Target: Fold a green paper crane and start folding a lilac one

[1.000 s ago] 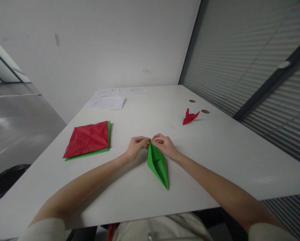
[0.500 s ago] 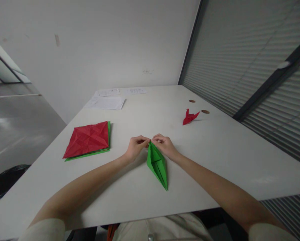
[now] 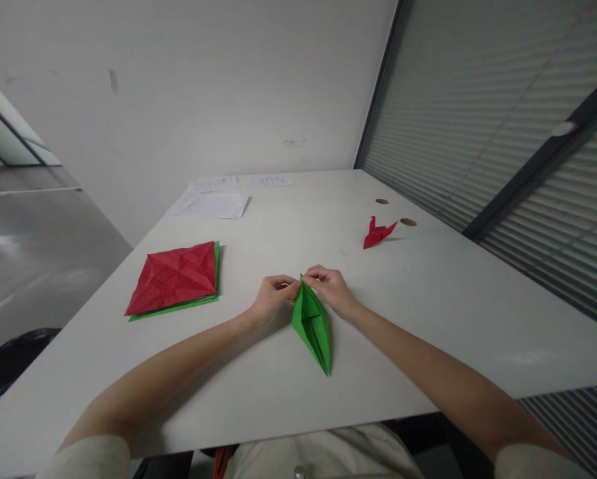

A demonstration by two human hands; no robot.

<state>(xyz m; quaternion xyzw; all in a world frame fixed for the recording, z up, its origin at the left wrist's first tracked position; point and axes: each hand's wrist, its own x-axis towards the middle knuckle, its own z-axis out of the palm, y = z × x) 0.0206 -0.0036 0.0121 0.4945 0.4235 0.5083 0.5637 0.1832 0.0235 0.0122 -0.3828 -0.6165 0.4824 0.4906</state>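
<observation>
A green folded paper [image 3: 312, 322], long and diamond-shaped with an opened pocket in its middle, lies in front of me with its narrow split end toward me. My left hand [image 3: 274, 296] pinches its far tip from the left side. From the right, my right hand [image 3: 330, 287] pinches the same tip between thumb and fingers. The very point of the paper shows just above my fingertips. Farther off to the right stands a red origami crane [image 3: 377, 233], touched by neither hand.
To the left lies a stack of creased red paper [image 3: 179, 276] over green sheets [image 3: 217, 266]. White printed sheets [image 3: 213, 205] rest at the table's far left. Two round holes [image 3: 408, 222] pierce the white table [image 3: 428, 299] near the blinds. A black bin bag [image 3: 14, 359] is beside the table.
My left hand has shifted slightly down and toward me along the tip, so more of the point shows. The green paper's near end has swung a little left.
</observation>
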